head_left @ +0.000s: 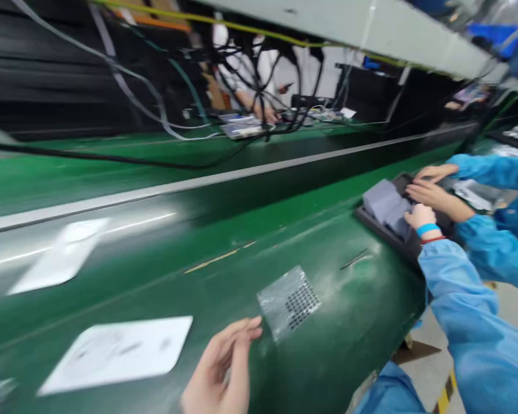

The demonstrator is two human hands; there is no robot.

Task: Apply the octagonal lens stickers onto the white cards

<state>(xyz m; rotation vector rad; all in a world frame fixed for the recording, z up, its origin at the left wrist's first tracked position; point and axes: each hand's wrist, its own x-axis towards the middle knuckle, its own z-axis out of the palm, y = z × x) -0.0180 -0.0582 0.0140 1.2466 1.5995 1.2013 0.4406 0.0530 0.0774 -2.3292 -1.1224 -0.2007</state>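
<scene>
My left hand [227, 365] is low in the middle, above the green belt surface. Its fingers are pressed together with the thumb near their tips, and nothing shows between them. Just beyond those fingertips lies a clear plastic sheet [274, 302] with a grid of small black pieces. My right hand [422, 217], with a blue wristband, reaches to the right over a black tray [384, 230]. Its fingers are curled at the edge of grey folded sheets [386, 204] in the tray; what they pinch is hidden.
A co-worker's two hands [434, 192] in blue sleeves reach into the same tray from the right. White flat panels [121, 351] lie at left. A metal rail [242, 172] runs behind. Hanging black cables [259, 75] and another person's hand [265, 112] are beyond.
</scene>
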